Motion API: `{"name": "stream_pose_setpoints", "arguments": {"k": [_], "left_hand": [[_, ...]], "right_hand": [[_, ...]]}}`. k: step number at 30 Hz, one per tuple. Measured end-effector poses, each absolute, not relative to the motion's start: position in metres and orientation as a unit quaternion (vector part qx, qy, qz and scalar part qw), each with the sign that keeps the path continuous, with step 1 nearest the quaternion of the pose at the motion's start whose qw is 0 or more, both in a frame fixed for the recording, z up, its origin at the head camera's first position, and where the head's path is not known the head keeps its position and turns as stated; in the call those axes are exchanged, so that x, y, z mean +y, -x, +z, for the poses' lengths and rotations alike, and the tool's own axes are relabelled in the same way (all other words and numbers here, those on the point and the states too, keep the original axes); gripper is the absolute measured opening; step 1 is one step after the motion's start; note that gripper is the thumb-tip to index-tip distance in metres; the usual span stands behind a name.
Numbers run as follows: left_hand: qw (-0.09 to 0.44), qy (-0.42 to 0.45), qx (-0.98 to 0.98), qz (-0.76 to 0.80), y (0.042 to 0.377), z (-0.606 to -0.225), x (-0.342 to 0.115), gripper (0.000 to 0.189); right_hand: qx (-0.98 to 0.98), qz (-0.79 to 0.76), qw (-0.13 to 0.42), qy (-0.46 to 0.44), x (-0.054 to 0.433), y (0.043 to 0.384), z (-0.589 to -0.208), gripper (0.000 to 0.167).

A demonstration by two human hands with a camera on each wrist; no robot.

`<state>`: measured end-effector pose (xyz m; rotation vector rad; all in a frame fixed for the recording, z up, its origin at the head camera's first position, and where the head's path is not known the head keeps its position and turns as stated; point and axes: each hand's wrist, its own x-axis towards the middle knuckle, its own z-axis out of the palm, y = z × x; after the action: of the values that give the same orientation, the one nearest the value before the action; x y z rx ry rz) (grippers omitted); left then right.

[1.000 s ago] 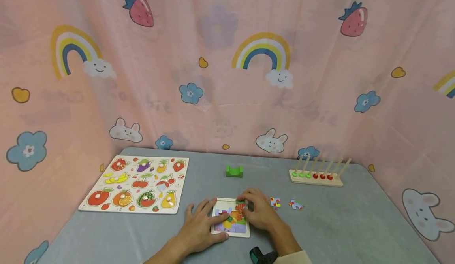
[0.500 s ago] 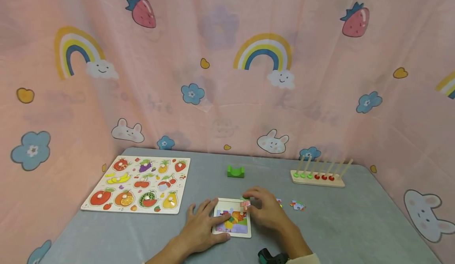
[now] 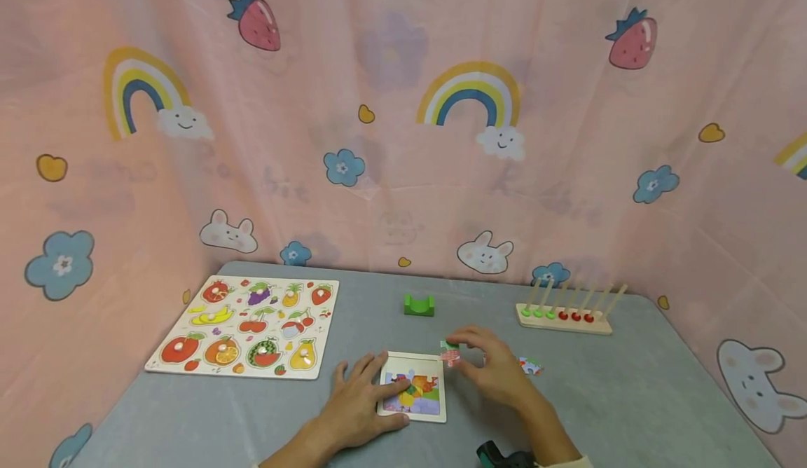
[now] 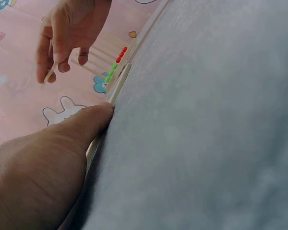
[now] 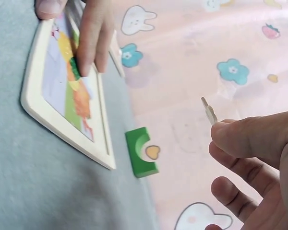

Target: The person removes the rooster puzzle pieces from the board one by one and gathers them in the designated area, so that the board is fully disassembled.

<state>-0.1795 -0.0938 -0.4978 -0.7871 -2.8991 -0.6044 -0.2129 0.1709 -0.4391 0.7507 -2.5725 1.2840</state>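
Note:
My left hand [image 3: 356,405] lies spread over the left side of a small wooden jigsaw tray [image 3: 412,363]. Its index finger reaches onto the assembled pieces [image 3: 416,394], and its thumb is at the near edge. The lower part of the tray holds a colourful picture, while its upper strip is bare wood. Just off the tray's upper right corner, my right hand [image 3: 498,373] pinches a red and green jigsaw piece [image 3: 450,354] between thumb and fingers. The right wrist view shows this piece [image 5: 210,114] edge-on, lifted above the table.
A loose jigsaw piece [image 3: 529,366] lies right of my right hand. Behind the tray stands a green arched block [image 3: 419,305]. A fruit peg puzzle board [image 3: 242,328] is at the left, and a bead rack [image 3: 564,317] with upright sticks at the back right.
My right hand has lifted the red and green piece out of the tray's right side and moved it up and right, past the rim. My left hand has stayed on the tray.

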Motion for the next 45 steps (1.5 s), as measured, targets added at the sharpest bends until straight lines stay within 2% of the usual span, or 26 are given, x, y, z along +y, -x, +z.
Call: {"name": "stream_pose_setpoints", "arguments": {"k": [26, 30, 37, 45], "left_hand": [[0.051, 0.259, -0.945, -0.194, 0.180, -0.503, -0.095, 0.059], [0.042, 0.254, -0.947, -0.193, 0.181, -0.503, -0.095, 0.059], [0.037, 0.254, -0.947, -0.193, 0.180, -0.502, -0.094, 0.059], [0.039, 0.254, -0.947, -0.194, 0.180, -0.501, -0.094, 0.059]], "right_hand": [[-0.876, 0.386, 0.136, -0.255, 0.230, 0.205, -0.428, 0.035], [-0.882, 0.389, 0.125, -0.236, 0.241, 0.205, -0.430, 0.031], [-0.898, 0.384, 0.105, -0.190, 0.259, 0.205, -0.430, 0.034], [-0.909, 0.357, 0.125, -0.176, 0.281, 0.208, -0.434, 0.037]]}}
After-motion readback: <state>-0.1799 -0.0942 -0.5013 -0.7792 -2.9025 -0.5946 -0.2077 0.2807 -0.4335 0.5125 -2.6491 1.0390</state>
